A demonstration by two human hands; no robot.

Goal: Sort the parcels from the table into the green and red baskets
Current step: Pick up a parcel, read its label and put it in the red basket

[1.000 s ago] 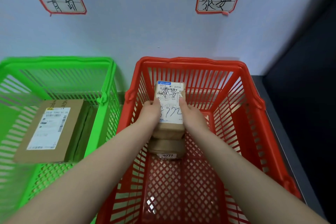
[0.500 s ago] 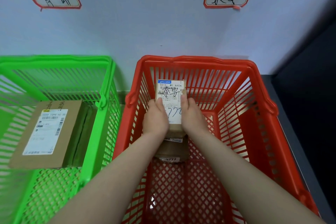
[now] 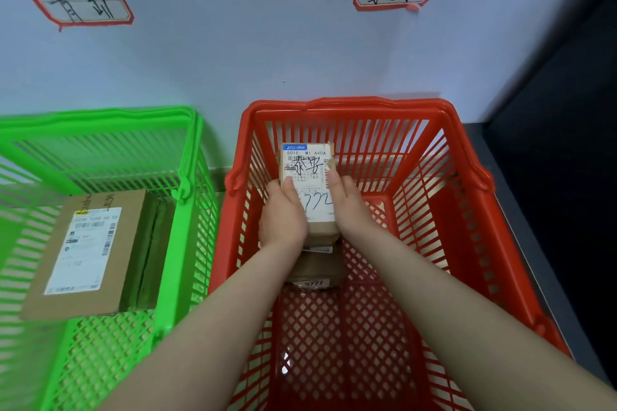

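The labelled carton (image 3: 309,177) is gripped by the left hand (image 3: 283,213) and right hand (image 3: 350,207), fingers curled round its sides, inside the red basket (image 3: 347,105) and not yet released. A second parcel (image 3: 317,267) is stacked just below the fingers. A flat parcel (image 3: 83,253) is lodged in the green basket (image 3: 100,117), well left of them. The table is not shown.

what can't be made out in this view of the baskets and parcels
Head view: the lower parcel in the red basket, mostly hidden under the held parcel and the left hand.
Head view: the held parcel's fine print, too small and partly covered by the left hand and right hand.
Head view: the green basket, its left side cut off by the frame edge.
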